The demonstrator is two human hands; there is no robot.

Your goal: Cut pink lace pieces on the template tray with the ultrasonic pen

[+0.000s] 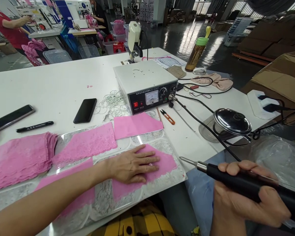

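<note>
Four pink pieces are laid out, and the tool's tip is not touching any of them.
The left hand (131,164) lies flat, fingers spread, on a pink cloth piece (166,164) by the near edge of the tabletop (51,88). The right hand (250,208) has its fingers wrapped round a black pen-like tool (241,186), past that edge. Three more pieces (137,124) lie close by, and a pink stack (19,157) sits at the left. Work seems partway along, but I can't tell which pieces are done or left. The white box (151,95) has Chinese writing and a code that seems to end in "WT"; its small labels are too tiny. A sewing machine (72,14) at the back seems to say "JUKI".
</note>
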